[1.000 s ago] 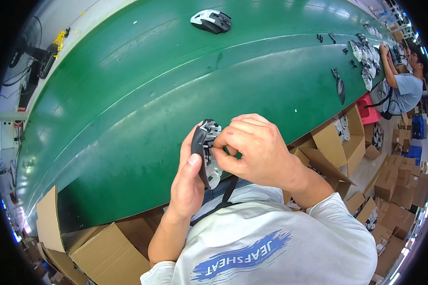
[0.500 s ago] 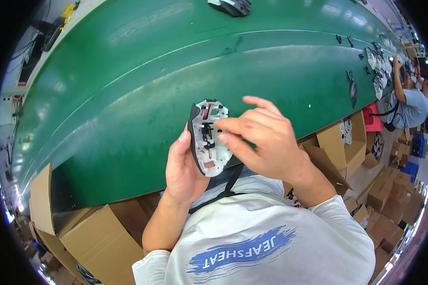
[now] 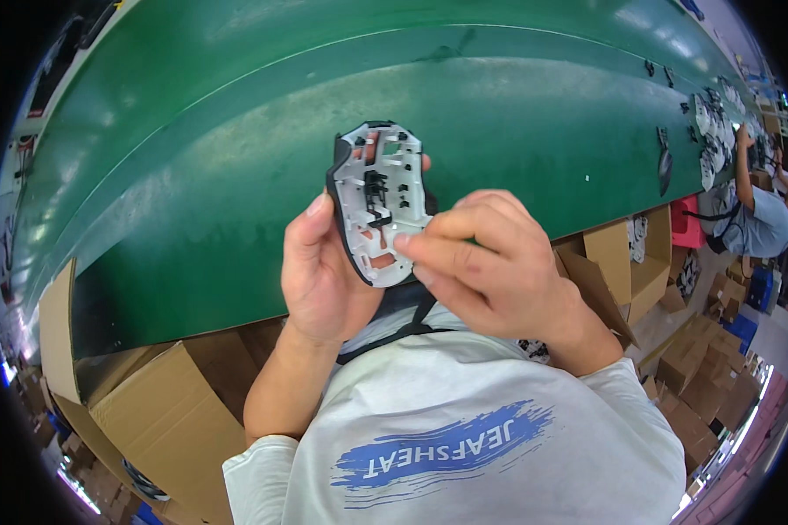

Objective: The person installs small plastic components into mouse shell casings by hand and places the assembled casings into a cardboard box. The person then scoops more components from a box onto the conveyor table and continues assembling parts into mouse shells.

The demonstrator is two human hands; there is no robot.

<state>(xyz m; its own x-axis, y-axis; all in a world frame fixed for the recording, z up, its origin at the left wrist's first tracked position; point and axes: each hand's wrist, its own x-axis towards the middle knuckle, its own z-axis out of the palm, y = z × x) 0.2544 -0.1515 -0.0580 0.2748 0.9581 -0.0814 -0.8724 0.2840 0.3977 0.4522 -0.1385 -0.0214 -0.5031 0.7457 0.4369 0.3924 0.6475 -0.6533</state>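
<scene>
At the near left, an open cardboard box [image 3: 162, 407] stands beside the edge of a long green table [image 3: 228, 219]. The left hand [image 3: 320, 276] is closed around a mouse shell [image 3: 392, 182], thumb along its left rim and fingers behind it; skin shows through the cutouts and a fingertip shows past the right rim. The shell is at the middle of the scene, held up over the table's near side, its white hollow inside facing up and its outer edge dark. A black plastic piece [image 3: 375, 194] sits in the middle of the shell.

To the right, the right hand [image 3: 495, 262] has its fingers curled together at the shell's near right part; I cannot tell whether they pinch anything. Below the hands is a white shirt [image 3: 464, 394] with a blue print.

Farther right, another open box [image 3: 606, 254] holds white parts [image 3: 636, 241]. A long dark part [image 3: 664, 168] lies on the table, near a red stool [image 3: 687, 226] and a pile of white shells [image 3: 709, 144]. At the far right is a co-worker in a light blue shirt [image 3: 762, 223].
</scene>
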